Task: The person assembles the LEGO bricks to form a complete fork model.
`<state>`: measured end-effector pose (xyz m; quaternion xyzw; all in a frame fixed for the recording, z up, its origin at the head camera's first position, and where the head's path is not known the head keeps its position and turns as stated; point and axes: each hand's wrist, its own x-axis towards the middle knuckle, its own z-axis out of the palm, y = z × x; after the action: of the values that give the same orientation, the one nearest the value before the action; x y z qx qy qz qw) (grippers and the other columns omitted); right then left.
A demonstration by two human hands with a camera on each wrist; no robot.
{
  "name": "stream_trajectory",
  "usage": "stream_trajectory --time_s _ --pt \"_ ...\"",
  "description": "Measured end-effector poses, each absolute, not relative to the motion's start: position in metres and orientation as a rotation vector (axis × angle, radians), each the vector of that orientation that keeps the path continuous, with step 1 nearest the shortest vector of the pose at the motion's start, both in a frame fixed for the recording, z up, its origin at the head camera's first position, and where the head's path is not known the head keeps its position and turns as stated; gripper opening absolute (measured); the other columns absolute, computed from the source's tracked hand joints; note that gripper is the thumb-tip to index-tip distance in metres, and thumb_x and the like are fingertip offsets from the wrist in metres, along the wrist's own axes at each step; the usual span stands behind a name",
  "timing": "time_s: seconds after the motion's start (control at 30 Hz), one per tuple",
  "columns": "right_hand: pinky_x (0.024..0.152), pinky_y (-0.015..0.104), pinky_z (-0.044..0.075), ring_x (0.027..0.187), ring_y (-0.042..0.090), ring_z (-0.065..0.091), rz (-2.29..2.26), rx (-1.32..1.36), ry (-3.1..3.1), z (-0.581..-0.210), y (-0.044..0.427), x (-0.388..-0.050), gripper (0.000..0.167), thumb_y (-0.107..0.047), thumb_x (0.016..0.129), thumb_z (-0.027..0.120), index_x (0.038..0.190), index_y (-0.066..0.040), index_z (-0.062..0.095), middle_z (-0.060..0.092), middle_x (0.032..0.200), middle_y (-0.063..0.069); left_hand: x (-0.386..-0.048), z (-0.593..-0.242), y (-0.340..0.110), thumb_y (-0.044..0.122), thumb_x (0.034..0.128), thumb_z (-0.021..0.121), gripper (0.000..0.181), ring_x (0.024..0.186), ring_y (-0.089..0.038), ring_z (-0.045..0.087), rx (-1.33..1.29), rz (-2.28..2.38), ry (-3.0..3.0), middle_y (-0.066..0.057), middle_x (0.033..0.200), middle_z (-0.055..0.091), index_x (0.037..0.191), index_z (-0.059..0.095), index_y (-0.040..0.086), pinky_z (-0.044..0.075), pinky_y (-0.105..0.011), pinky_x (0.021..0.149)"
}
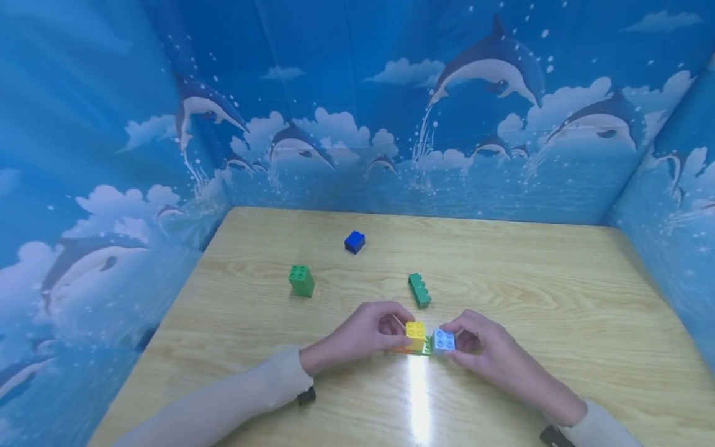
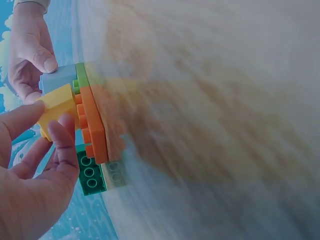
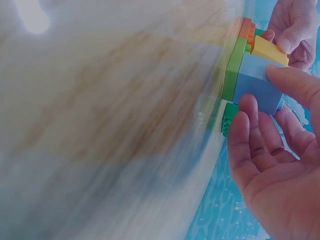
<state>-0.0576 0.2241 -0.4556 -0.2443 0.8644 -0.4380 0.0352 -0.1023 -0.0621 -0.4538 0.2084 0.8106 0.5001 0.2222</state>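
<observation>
My left hand (image 1: pixel 368 332) pinches the yellow block (image 1: pixel 415 335), tilted by the orange brick (image 2: pixel 96 125) on the counter (image 1: pixel 530 267), my right hand (image 1: pixel 494 351) grips the light blue block (image 1: pixel 444 341) on the light green brick (image 3: pixel 233 72), and pushing crooked could make yellow slip.

Wood-grain table (image 1: pixel 530 267), blue block (image 1: pixel 354 243), tall green block (image 1: pixel 302 282), tipped teal brick (image 1: pixel 419 291), orange brick (image 2: pixel 95 127), lime brick (image 3: pixel 233 70)
</observation>
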Motion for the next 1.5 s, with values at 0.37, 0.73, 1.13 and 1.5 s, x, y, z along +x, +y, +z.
stream_trajectory --time_s 0.37,0.73,1.13,1.5 --pt "0.076 0.027 0.063 0.086 0.008 0.068 -1.326 -0.725 2.648 -0.454 0.225 -0.057 0.038 0.000 0.086 0.090 0.119 -0.011 0.075 0.067 0.103 -0.008 -0.099 -0.453 -0.062 0.014 0.0935 0.088 0.031 0.089 -0.008 0.071 0.577 1.375 2.250 0.013 0.102 0.074 0.121 0.077 0.020 0.062 -0.028 0.077" --pt "0.076 0.027 0.063 0.086 0.008 0.068 -1.334 -0.749 2.650 -0.454 0.225 -0.058 0.038 0.000 0.085 0.090 0.119 -0.009 0.075 0.068 0.104 -0.008 -0.109 -0.453 -0.067 0.016 0.0901 0.092 0.029 0.087 -0.015 0.068 0.607 1.361 2.185 0.004 0.099 0.073 0.114 0.077 0.024 0.059 -0.029 0.075" --pt "0.075 0.027 0.063 0.085 0.007 0.067 -1.330 -0.793 2.674 -0.456 0.225 -0.057 0.040 0.001 0.083 0.091 0.118 -0.010 0.075 0.067 0.103 -0.010 -0.110 -0.450 -0.066 0.012 0.0860 0.095 0.031 0.084 -0.017 0.070 0.549 1.378 2.157 0.001 0.098 0.074 0.111 0.079 0.022 0.060 -0.029 0.069" --pt "0.074 0.027 0.063 0.085 0.007 0.067 -1.376 -0.825 2.653 -0.455 0.225 -0.057 0.039 0.002 0.083 0.092 0.116 -0.011 0.076 0.067 0.101 -0.011 -0.112 -0.447 -0.066 0.007 0.0860 0.094 0.032 0.086 -0.015 0.072 0.555 1.411 2.086 0.000 0.098 0.075 0.113 0.079 0.015 0.063 -0.030 0.077"
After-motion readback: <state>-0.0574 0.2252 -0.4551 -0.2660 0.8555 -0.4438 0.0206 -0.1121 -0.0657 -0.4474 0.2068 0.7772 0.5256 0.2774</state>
